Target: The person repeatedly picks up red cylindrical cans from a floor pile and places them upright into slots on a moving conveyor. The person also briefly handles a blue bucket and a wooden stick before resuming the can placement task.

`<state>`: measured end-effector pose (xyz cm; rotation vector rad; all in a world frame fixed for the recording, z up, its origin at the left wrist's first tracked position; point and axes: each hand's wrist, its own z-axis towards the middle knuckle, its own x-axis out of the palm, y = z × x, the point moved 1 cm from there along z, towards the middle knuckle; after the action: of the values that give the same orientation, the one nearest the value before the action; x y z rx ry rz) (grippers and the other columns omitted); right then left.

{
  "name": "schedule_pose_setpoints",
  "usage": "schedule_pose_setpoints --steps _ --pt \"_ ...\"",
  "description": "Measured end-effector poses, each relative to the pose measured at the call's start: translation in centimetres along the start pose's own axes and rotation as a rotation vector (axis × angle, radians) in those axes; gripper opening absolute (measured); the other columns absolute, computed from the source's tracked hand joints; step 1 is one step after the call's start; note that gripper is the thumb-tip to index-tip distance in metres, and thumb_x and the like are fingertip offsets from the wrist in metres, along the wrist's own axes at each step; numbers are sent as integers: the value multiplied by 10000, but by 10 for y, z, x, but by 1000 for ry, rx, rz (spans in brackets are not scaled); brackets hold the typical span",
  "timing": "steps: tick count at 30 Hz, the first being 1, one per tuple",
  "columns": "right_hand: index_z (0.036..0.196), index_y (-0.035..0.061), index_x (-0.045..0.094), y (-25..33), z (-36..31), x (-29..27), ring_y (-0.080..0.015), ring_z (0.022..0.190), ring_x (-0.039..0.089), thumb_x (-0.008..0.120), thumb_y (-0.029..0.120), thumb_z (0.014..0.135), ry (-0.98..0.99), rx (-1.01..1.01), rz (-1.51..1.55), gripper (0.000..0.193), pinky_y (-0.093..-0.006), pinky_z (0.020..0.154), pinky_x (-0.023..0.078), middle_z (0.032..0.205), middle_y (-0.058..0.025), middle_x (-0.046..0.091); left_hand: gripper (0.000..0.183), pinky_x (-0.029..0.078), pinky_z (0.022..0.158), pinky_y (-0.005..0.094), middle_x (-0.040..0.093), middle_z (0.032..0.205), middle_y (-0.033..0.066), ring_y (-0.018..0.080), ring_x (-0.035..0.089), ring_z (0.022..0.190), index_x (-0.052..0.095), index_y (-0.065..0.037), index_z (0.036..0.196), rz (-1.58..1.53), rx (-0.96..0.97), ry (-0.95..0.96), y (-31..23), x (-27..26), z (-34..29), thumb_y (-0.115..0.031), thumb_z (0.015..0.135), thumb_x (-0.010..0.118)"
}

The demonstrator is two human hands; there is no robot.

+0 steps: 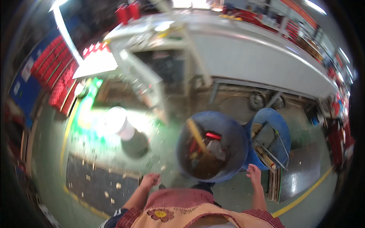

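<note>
My left hand [151,180] hangs low in front of my body, its fingers curled together and nothing showing in them. On the other side, my right hand [253,173] holds nothing, with its fingers loosely bent and apart. It is nearest to the two blue barrels, but contact with a rim cannot be made out. The larger blue barrel [236,159] stands in front of me, holding a red can-like object [213,135], some pale scraps and a yellowish strip. Beside it, a smaller blue barrel [286,129] holds several poles and rolled pieces.
A white bucket [121,123] stands on the green floor at left. Dark boards [95,182] with scattered scraps lie nearer. Along the back runs a long pale workbench [243,57] on metal legs. Red bins [51,62] are stacked at far left; another dark panel [300,176] lies at right.
</note>
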<state>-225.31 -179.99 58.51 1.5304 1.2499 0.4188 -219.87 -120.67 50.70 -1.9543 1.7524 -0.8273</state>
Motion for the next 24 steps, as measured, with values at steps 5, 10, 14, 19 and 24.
schedule_pose_setpoints --steps 5,10,14,19,24 --pt "1217 26 605 94 -46 135 -138 894 642 612 158 904 323 5 -135 340 -286 686 562 1073 -58 645 82 523 631 278 673 918 33 152 635 753 620 -90 965 -446 104 -153 45 -118 -55 -160 942 585" --pt "1184 64 626 149 -39 268 -100 823 626 609 151 928 568 -64 -277 270 -248 637 530 994 -35 649 197 466 545 263 615 774 27 134 568 630 613 -89 902 -675 226 -455 96 -204 -95 -265 968 554" --pt "1246 40 586 179 -35 366 -106 837 608 598 159 943 756 2 -405 325 -241 658 511 1041 -34 632 161 497 598 243 646 854 9 119 605 708 615 -108 943 -971 164 -734 141 -237 -118 -261 970 573" --pt "1208 67 622 214 -42 489 -94 857 613 612 212 935 902 -63 -611 310 -254 692 514 1025 -8 649 200 506 645 257 659 893 3 128 625 766 618 -110 977 -1225 4 -825 171 -250 -118 -308 964 589" --pt "1218 77 617 252 -28 632 -86 875 621 602 200 941 1030 -112 -712 303 -246 689 507 1053 1 649 229 508 655 262 662 912 8 132 632 780 620 -106 1021 -1349 58 -869 128 -315 -65 -326 966 585"
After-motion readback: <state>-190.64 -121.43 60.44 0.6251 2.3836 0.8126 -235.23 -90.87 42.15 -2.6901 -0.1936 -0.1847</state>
